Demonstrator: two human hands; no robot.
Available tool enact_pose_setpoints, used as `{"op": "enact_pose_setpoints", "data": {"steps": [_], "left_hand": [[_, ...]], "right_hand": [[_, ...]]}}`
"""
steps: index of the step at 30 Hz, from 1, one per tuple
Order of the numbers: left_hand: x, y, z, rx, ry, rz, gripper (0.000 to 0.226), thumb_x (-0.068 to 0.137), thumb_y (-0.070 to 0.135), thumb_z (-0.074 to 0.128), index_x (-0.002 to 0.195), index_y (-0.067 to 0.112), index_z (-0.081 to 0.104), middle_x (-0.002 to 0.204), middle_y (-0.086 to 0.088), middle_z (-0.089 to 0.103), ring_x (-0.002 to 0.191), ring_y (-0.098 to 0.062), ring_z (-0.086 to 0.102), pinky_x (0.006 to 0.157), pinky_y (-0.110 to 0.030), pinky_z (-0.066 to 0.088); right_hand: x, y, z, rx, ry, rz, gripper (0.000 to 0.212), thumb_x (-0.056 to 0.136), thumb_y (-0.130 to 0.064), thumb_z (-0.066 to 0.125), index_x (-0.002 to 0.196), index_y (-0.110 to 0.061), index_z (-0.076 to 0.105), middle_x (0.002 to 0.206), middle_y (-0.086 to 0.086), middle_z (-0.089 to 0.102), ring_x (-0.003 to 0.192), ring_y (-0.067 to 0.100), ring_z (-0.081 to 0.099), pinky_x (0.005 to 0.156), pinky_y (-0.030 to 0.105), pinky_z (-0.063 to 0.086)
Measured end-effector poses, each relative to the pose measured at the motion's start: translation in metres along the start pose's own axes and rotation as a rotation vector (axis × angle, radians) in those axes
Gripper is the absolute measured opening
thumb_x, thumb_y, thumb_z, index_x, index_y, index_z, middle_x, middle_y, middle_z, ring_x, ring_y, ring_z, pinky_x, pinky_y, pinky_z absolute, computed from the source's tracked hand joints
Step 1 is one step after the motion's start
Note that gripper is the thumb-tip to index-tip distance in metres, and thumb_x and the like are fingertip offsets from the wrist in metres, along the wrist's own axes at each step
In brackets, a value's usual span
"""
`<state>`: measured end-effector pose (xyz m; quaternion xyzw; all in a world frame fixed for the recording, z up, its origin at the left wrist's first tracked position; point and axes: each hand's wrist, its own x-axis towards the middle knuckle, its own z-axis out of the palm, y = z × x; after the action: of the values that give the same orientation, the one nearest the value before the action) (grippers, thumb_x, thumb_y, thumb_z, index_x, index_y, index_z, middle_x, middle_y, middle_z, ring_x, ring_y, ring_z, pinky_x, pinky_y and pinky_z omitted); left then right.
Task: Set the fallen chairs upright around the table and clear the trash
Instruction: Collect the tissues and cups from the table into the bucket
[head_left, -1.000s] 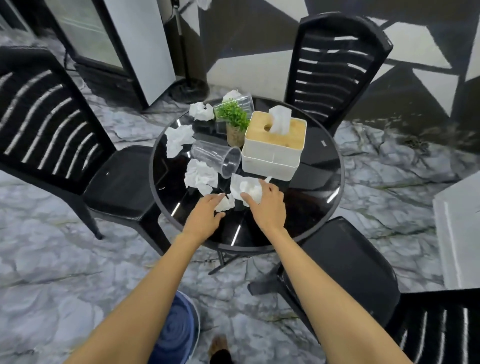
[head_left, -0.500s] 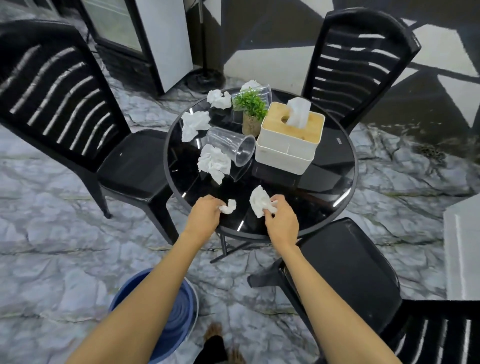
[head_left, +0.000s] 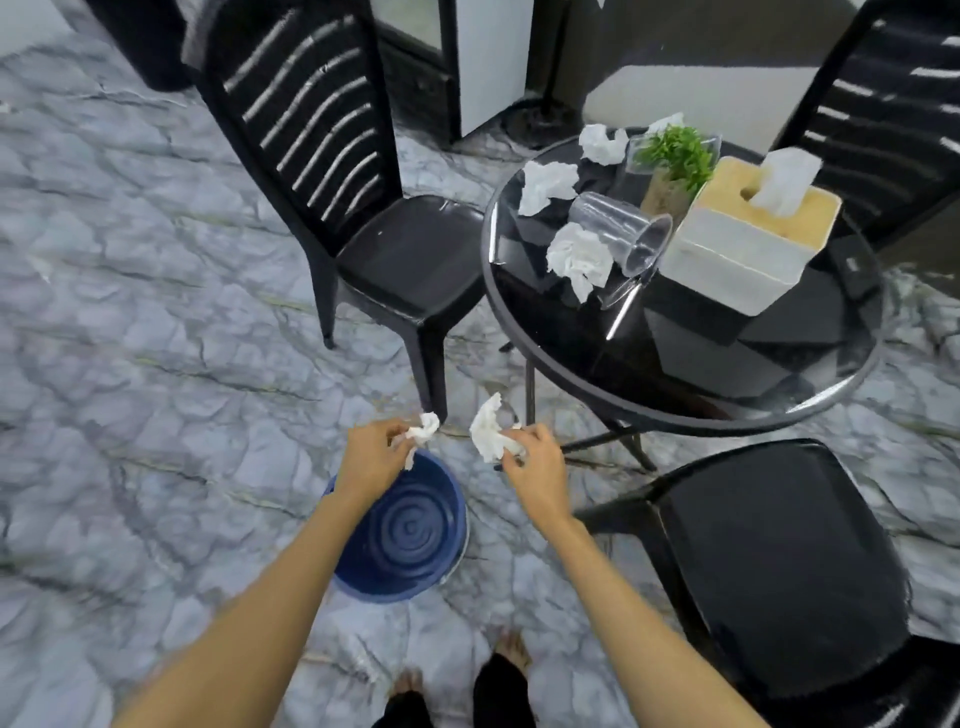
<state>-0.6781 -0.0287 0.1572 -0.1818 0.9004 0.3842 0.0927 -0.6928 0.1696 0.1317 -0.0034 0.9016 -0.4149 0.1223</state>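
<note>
My left hand (head_left: 370, 458) pinches a small crumpled tissue (head_left: 425, 429) above the far rim of a blue bucket (head_left: 400, 535) on the floor. My right hand (head_left: 535, 467) grips a larger crumpled tissue (head_left: 488, 428) just right of the bucket. On the round black glass table (head_left: 649, 405) lie three more crumpled tissues (head_left: 579, 257), (head_left: 545, 184), (head_left: 602, 143) and a clear plastic cup (head_left: 621, 231) on its side. Three black chairs stand upright around the table: left (head_left: 363, 208), near right (head_left: 769, 561), far right (head_left: 883, 114).
A white and wood tissue box (head_left: 748, 234) and a small potted green plant (head_left: 675, 166) stand on the table, with another clear cup (head_left: 644, 150) behind the plant. The marble floor lies open to the left. My feet (head_left: 457, 675) are below the bucket.
Both hands lifted their tissues off the table's near edge and carried them down and left to the blue bucket. My view swung left and down.
</note>
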Motion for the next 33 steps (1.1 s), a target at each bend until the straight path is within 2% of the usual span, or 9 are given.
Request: {"op": "enact_pose_setpoints", "data": {"steps": [2,5,7,13,16,20,26,30,33], "left_hand": [[-0.001,-0.033,-0.001,0.035,-0.035,-0.034,0.021,0.087,0.011,0.059,0.103,0.000,0.069,0.091,-0.018,0.070,0.082,-0.027,0.062,0.068,-0.027,0.039],[0.005,-0.087,0.010,0.108,-0.101,-0.071,0.023,0.089,0.016,0.058,0.100,0.000,0.069,0.094,-0.022,0.071,0.087,-0.030,0.065,0.070,-0.031,0.041],[0.015,-0.124,0.025,0.120,-0.104,-0.094,0.025,0.090,0.017,0.057,0.106,0.003,0.068,0.100,-0.020,0.071,0.096,-0.032,0.065,0.078,-0.031,0.045],[0.044,-0.256,0.120,0.026,-0.079,-0.231,0.028,0.086,0.018,0.063,0.108,0.001,0.065,0.105,-0.017,0.070,0.098,-0.029,0.064,0.080,-0.024,0.042],[0.060,-0.311,0.167,-0.009,-0.057,-0.265,0.028,0.085,0.018,0.065,0.110,0.004,0.066,0.108,-0.015,0.070,0.101,-0.026,0.064,0.082,-0.021,0.041],[0.068,-0.349,0.201,-0.025,-0.031,-0.282,0.038,0.085,0.020,0.065,0.120,0.006,0.061,0.120,-0.013,0.065,0.111,-0.027,0.060,0.097,-0.028,0.041],[0.047,-0.315,0.177,-0.039,-0.036,-0.227,0.037,0.084,0.018,0.067,0.118,0.005,0.062,0.119,-0.014,0.066,0.112,-0.027,0.060,0.098,-0.031,0.042],[0.034,-0.244,0.127,-0.044,-0.046,-0.148,0.036,0.083,0.019,0.068,0.115,0.006,0.062,0.116,-0.013,0.066,0.107,-0.026,0.061,0.091,-0.029,0.043],[0.026,-0.171,0.082,-0.073,-0.076,-0.094,0.039,0.083,0.019,0.068,0.118,0.005,0.059,0.118,-0.016,0.064,0.107,-0.028,0.059,0.092,-0.031,0.044]], "right_hand": [[-0.005,0.005,0.031,-0.004,-0.048,0.038,0.029,0.090,-0.008,0.056,0.117,-0.003,0.064,0.117,0.013,0.050,0.095,0.022,0.056,0.080,0.017,0.039],[-0.008,0.025,0.087,0.003,-0.108,0.106,0.028,0.091,-0.013,0.056,0.116,-0.004,0.064,0.122,0.014,0.051,0.101,0.030,0.060,0.082,0.029,0.046],[-0.007,0.045,0.128,0.015,-0.136,0.159,0.027,0.090,-0.012,0.057,0.115,-0.006,0.063,0.119,0.012,0.055,0.102,0.029,0.060,0.077,0.026,0.041],[0.005,0.139,0.280,0.027,-0.212,0.262,0.019,0.086,-0.016,0.059,0.103,-0.009,0.057,0.107,0.010,0.066,0.098,0.029,0.060,0.076,0.035,0.045],[0.019,0.180,0.339,0.015,-0.204,0.265,0.024,0.087,-0.018,0.057,0.108,-0.009,0.061,0.111,0.011,0.067,0.106,0.031,0.059,0.088,0.039,0.047],[0.030,0.212,0.380,0.018,-0.262,0.249,0.040,0.090,-0.026,0.059,0.125,-0.007,0.055,0.135,0.009,0.051,0.122,0.028,0.051,0.103,0.035,0.038],[0.013,0.189,0.345,0.041,-0.249,0.243,0.034,0.091,-0.024,0.057,0.120,-0.007,0.057,0.132,0.012,0.047,0.121,0.028,0.050,0.104,0.035,0.037],[0.003,0.136,0.271,0.065,-0.218,0.219,0.031,0.092,-0.024,0.057,0.118,-0.007,0.056,0.128,0.012,0.046,0.120,0.025,0.049,0.099,0.028,0.036],[0.004,0.082,0.197,0.057,-0.208,0.174,0.032,0.092,-0.029,0.056,0.117,-0.008,0.056,0.126,0.012,0.044,0.120,0.025,0.047,0.098,0.030,0.036]]}}
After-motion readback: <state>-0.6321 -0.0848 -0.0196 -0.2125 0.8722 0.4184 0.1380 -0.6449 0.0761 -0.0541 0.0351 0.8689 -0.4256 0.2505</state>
